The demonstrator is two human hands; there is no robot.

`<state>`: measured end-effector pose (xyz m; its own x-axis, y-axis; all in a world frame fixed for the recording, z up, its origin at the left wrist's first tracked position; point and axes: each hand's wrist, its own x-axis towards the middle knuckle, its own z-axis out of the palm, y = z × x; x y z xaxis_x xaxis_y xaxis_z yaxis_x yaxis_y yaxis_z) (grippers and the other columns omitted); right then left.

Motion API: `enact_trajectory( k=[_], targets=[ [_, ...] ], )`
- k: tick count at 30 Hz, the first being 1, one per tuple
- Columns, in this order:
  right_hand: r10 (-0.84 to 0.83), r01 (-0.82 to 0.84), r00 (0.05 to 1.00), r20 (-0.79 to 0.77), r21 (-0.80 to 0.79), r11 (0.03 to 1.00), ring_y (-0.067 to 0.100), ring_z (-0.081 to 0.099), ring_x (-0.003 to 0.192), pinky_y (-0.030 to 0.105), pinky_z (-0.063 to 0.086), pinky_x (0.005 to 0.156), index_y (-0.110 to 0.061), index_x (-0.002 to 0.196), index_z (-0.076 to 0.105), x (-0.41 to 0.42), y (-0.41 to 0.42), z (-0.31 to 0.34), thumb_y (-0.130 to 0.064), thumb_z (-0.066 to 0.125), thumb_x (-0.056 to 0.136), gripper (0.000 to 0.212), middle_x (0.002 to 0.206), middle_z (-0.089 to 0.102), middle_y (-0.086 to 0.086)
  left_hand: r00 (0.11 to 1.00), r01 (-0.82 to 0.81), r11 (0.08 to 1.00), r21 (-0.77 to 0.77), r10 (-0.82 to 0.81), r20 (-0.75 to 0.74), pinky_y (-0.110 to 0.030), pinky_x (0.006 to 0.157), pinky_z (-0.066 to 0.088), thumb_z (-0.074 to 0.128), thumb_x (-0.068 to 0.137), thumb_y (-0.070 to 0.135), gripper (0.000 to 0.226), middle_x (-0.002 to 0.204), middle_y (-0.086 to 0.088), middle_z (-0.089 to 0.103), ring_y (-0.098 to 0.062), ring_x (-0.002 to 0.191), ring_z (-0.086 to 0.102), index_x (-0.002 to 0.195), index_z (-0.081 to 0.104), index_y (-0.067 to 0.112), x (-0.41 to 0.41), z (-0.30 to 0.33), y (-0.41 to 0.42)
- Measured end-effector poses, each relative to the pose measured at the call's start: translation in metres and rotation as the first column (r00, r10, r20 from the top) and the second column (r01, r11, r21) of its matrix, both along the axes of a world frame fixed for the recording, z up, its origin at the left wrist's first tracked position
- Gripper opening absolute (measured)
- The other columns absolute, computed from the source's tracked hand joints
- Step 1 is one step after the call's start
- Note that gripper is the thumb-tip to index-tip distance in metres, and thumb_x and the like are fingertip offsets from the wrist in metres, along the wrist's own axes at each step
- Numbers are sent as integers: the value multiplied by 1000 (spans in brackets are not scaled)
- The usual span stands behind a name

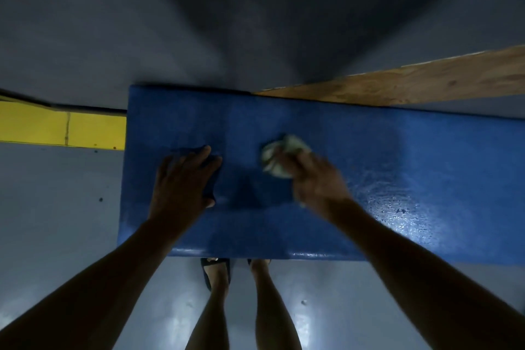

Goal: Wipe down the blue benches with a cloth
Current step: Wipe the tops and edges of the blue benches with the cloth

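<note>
**Cloth on the blue worktop, one hand braced beside it**

We look straight down on a blue worktop (pixel 355 150), a long rectangular slab with rounded corners and a fine pebbled coating. Its right near part shines wet and glossy under the light; the left part looks duller. The cloth (pixel 279 155) is a pale, crumpled wad, bunched rather than spread, lying on the worktop a little right of its visible middle.

Around the worktop we see a smooth grey floor (pixel 56 207) with a few dark specks. A yellow painted strip (pixel 62 128) runs along the left, ending just beside the worktop's left edge. A raw wooden plank (pixel 412 82) with visible grain lies slantwise at the far right, touching the worktop's far edge. Beyond is a grey wall in deep shadow. Below the near edge we see two bare legs, the left foot in a dark sandal (pixel 211 270).

Our left hand (pixel 184 179) lies flat, palm down, fingers straight and pointing far-right, pressing the worktop and holding nothing. Our right hand (pixel 315 182), blurred, has its fingers curled over the near part of the cloth, gripping it against the surface.
</note>
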<state>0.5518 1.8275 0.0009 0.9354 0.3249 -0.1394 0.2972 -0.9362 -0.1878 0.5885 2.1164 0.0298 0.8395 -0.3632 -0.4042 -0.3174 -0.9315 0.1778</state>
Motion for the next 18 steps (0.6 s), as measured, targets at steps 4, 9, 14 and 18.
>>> enact_trajectory(
  k=[4,9,14,18],
  targets=[
    [-661,663,747,-76,1,749,42,48,115,48,50,86,-23,152,31,14,-36,3,-17,54,87,69,141,39,20,1000,-13,1000,5,13,1,-55,110,31,93,51,37,97,151,2,43,-29,127,45,138,51,28,0,-1,0],
    [-771,790,613,-173,136,598,39,35,135,44,43,100,-22,152,29,36,66,-3,-27,44,89,64,149,33,18,1000,-25,999,-25,25,6,-56,109,33,93,51,35,96,151,3,44,-29,127,46,138,51,28,-1,0,-1],
    [-195,203,977,-89,91,975,35,60,102,40,54,76,-25,145,41,46,35,2,-35,35,86,60,135,50,11,997,-61,998,-9,61,-52,-56,113,26,91,58,32,93,154,2,40,-31,137,39,141,49,28,-1,3,-4],
    [-454,456,890,-45,60,888,40,60,101,44,54,77,-30,142,47,48,-48,2,-29,40,83,60,139,47,11,997,-59,998,2,59,-49,-57,111,29,91,57,31,93,152,-2,43,-32,135,41,140,50,26,-1,1,-5]
  ],
)
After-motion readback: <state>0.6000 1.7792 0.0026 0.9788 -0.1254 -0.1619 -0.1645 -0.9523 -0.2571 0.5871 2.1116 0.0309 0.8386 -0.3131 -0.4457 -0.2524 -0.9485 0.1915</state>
